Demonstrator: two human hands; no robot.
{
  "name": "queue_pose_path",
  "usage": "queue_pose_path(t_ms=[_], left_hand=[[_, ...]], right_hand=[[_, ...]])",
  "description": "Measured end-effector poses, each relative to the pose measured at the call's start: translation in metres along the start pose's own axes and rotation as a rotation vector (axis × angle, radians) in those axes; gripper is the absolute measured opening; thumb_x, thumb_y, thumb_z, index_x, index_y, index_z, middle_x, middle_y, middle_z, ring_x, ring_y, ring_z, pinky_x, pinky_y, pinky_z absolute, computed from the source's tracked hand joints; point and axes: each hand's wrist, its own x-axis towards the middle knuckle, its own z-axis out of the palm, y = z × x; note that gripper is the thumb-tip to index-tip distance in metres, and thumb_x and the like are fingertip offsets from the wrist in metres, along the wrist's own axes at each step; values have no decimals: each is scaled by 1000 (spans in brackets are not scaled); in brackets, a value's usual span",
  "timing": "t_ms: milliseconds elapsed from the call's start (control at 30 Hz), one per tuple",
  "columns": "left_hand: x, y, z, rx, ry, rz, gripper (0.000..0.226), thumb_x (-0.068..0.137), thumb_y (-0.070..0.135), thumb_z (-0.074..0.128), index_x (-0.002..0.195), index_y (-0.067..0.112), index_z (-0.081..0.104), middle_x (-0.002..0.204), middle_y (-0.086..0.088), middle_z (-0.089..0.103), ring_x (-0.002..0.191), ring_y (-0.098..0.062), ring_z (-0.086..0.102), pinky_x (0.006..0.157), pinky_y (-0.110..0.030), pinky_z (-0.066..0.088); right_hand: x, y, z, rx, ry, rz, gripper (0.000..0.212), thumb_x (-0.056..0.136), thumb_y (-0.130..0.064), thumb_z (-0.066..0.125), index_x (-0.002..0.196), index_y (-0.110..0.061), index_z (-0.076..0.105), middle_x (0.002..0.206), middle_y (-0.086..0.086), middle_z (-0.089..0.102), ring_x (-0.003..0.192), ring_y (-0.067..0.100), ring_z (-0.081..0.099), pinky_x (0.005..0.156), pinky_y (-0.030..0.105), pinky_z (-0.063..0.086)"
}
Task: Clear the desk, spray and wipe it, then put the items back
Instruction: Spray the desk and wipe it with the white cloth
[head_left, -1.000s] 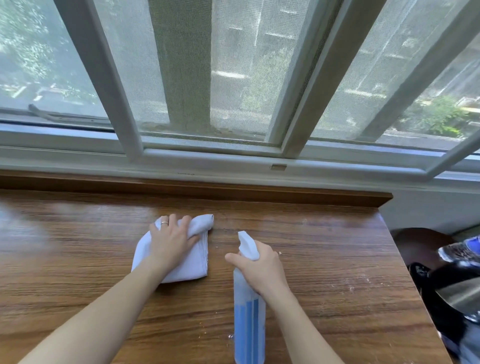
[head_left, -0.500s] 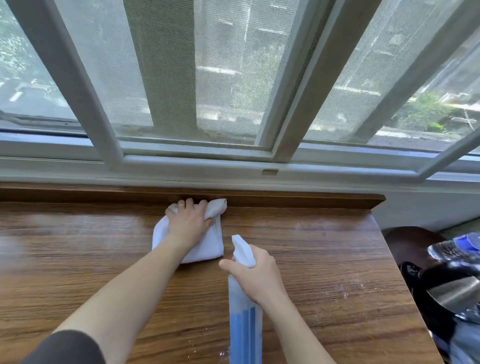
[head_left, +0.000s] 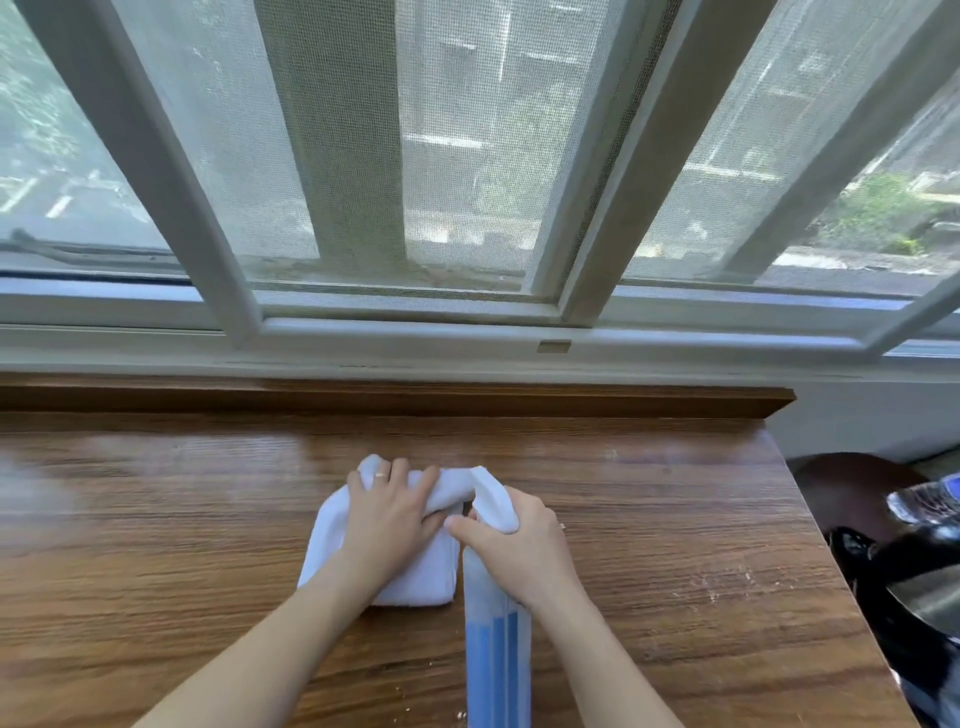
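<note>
A folded white cloth (head_left: 415, 577) lies on the wooden desk (head_left: 156, 571) near its middle. My left hand (head_left: 392, 514) presses down on the cloth, its fingers bunching the far edge. Beside it stands a spray bottle (head_left: 496, 649) with a white head and blue liquid, and my right hand (head_left: 519, 545) grips the bottle round its neck and trigger. The two hands nearly touch.
A raised wooden ledge (head_left: 395, 397) runs along the desk's far side under a window frame (head_left: 415, 327). The desk's right edge drops off to a dark chair (head_left: 852, 483), a clear plastic bottle (head_left: 924, 501) and dark items. Pale specks dot the right side of the desk.
My left hand has pulled the cloth back from the far ledge toward me and slightly right, ending against the spray bottle. My right hand and the bottle have barely moved.
</note>
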Motion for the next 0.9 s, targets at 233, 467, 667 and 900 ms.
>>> queue_pose_path(t_ms=[233, 467, 667, 900], left_hand=[[15, -5, 4, 9, -38, -14, 48, 79, 58, 45, 95, 20, 70, 82, -10, 60, 77, -34, 60, 64, -48, 45], [64, -12, 19, 25, -304, -166, 53, 93, 63, 39, 130, 26, 46, 123, -11, 51, 116, -35, 47, 86, -51, 36], [62, -6, 14, 39, -287, -190, 53, 91, 63, 44, 127, 25, 50, 119, -9, 54, 110, -35, 52, 84, -50, 37], [15, 2, -4, -11, -221, -92, 49, 85, 61, 46, 109, 22, 64, 101, -9, 61, 97, -35, 58, 77, -49, 42]], right_hand=[[2, 0, 1, 5, 4, -15, 26, 72, -44, 73, 71, -22, 60, 69, -7, 64, 61, 3, 53, 57, 22, 40], [-4, 0, -1, 52, -30, -26, 35, 72, -45, 73, 75, -13, 59, 66, -8, 59, 59, 6, 51, 59, 26, 40], [-9, 5, -10, 40, 21, -2, 34, 72, -45, 74, 75, -14, 59, 62, -11, 58, 56, 3, 48, 58, 25, 39], [-19, 10, -12, 45, 32, 0, 31, 75, -41, 75, 78, -13, 61, 67, -6, 60, 61, 7, 51, 61, 27, 40]])
